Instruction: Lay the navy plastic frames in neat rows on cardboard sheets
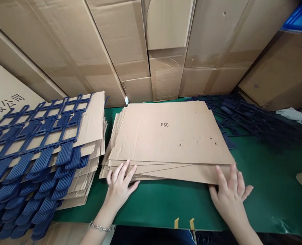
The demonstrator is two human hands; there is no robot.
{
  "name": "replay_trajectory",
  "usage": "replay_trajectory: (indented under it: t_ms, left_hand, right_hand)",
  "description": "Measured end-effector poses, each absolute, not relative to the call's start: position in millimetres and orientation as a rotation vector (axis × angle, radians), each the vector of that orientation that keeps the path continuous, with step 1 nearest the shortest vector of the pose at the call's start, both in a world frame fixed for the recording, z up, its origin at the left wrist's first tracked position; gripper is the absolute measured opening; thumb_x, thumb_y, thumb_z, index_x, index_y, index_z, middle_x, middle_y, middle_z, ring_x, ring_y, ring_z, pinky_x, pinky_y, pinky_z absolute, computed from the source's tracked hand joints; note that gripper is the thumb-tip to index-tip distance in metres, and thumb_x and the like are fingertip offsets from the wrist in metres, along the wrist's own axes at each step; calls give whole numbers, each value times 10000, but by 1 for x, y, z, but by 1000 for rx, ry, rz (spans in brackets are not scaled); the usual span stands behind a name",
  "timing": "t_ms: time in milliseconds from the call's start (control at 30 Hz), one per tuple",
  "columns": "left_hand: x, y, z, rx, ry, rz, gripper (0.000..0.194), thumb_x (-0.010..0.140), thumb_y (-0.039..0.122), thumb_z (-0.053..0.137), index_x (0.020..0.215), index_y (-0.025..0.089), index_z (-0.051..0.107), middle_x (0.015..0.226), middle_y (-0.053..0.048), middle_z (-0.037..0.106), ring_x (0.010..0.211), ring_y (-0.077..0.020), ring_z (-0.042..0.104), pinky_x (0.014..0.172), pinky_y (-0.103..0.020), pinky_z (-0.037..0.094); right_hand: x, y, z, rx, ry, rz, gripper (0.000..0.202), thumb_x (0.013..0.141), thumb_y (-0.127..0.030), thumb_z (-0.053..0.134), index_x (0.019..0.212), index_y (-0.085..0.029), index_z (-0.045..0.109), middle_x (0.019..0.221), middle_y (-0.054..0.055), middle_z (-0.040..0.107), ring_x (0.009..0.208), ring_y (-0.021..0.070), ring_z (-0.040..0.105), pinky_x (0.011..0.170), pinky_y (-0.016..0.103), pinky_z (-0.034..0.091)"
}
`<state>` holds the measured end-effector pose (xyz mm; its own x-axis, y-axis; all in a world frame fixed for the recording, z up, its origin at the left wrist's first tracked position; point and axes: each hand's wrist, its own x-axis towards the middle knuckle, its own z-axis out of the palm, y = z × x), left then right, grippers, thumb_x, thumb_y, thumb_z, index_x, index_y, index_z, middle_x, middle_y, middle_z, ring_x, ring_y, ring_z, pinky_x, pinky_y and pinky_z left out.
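A stack of flat cardboard sheets point(161, 136) lies on the green table, the top one printed "FSC" and marked with small holes. My left hand point(120, 182) rests at the stack's near left edge, fingers spread over the sheets and thumb at the front edge. At the near right corner is my right hand point(229, 190), fingers apart, fingertips on the cardboard and thumb by its edge. To the left, blue plastic frames with ribbed paddle-like pieces point(35, 139) are layered with more cardboard sheets point(94, 122).
Large cardboard boxes point(115, 37) stand along the back of the green table point(166, 204). Dark blue plastic pieces point(253, 119) are heaped at the back right, near a crumpled white item point(290, 114). Two yellow tape strips point(176, 223) mark the near edge.
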<state>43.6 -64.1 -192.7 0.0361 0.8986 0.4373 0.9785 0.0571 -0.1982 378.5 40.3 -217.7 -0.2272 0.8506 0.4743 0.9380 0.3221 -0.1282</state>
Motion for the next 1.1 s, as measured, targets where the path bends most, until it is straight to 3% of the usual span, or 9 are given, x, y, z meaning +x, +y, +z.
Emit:
replay_trajectory:
  t_ms: [233,433,667,800,900,1000,1100]
  left_hand:
    - [55,-65,-192,-1848,-2050,-279,457,848,377,492,1279,227,476,1363,-147,436,1229,-330,402,1006,-622,114]
    - [60,-70,-190,-1950,-2198,-272,468,881,332,411,1342,255,394,1434,-117,330,1269,-334,345,960,-636,207]
    - [56,-73,-185,-2009,-2220,-340,454,896,328,362,1348,286,387,1450,-95,305,1272,-300,354,936,-537,304]
    - [55,-75,-183,-2025,-2219,-322,452,899,313,364,1350,289,380,1453,-86,301,1274,-288,355,927,-523,321]
    - [56,-73,-184,-2010,-2196,-321,446,901,302,365,1346,276,389,1439,-96,328,1267,-286,368,922,-523,337]
    - [54,-69,-183,-1995,-2162,-335,453,890,274,395,1343,265,392,1428,-112,346,1247,-304,393,900,-543,358]
    - [45,-77,-169,-2069,-2063,-483,407,870,257,447,1275,229,477,1358,-133,448,1187,-322,458,864,-544,404]
  right_hand:
    - [375,43,-216,-1900,-1890,-115,880,732,-366,577,1451,-243,85,1491,139,-76,1309,467,30,920,735,117]
    - [384,54,-216,-2154,-1695,142,989,610,-275,621,1435,-147,92,1475,188,-72,1319,432,-18,987,656,89]
    - [381,49,-222,-1870,-1808,-74,817,756,-385,501,1421,-72,144,1440,235,141,1360,275,100,1075,436,145]
    - [374,43,-215,-1902,-1755,-10,751,755,-415,493,1400,-113,255,1428,216,211,1336,267,214,1009,384,313]
    - [375,45,-214,-1903,-1726,-13,642,751,-405,465,1329,-138,386,1381,192,311,1302,266,291,1001,361,335]
    - [375,50,-220,-1904,-1697,41,574,724,-353,445,1270,-175,438,1364,169,336,1291,273,303,1035,429,280]
    - [370,48,-217,-1913,-1600,88,569,724,-339,425,1287,-264,394,1407,108,315,1302,313,270,1014,642,49]
